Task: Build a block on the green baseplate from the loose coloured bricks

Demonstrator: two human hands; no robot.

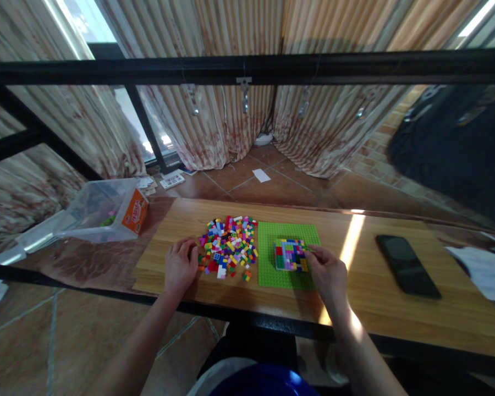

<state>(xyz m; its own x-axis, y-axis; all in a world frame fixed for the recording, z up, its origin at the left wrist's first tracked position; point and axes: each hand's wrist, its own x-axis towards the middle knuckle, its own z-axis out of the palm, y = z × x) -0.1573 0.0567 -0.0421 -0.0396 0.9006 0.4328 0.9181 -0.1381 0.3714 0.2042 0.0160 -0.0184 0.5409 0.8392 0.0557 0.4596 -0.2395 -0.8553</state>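
We are resting our right hand (pixel 329 273) against the right edge of the brick block (pixel 291 254), fingertips pinched there; any held brick is hidden. Our left hand (pixel 180 265) is lying loosely curled, holding nothing visible, just left of the loose bricks (pixel 229 245).

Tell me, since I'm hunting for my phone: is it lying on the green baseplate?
No, the phone lies on the bare wooden table, well to the right of the green baseplate, apart from it.
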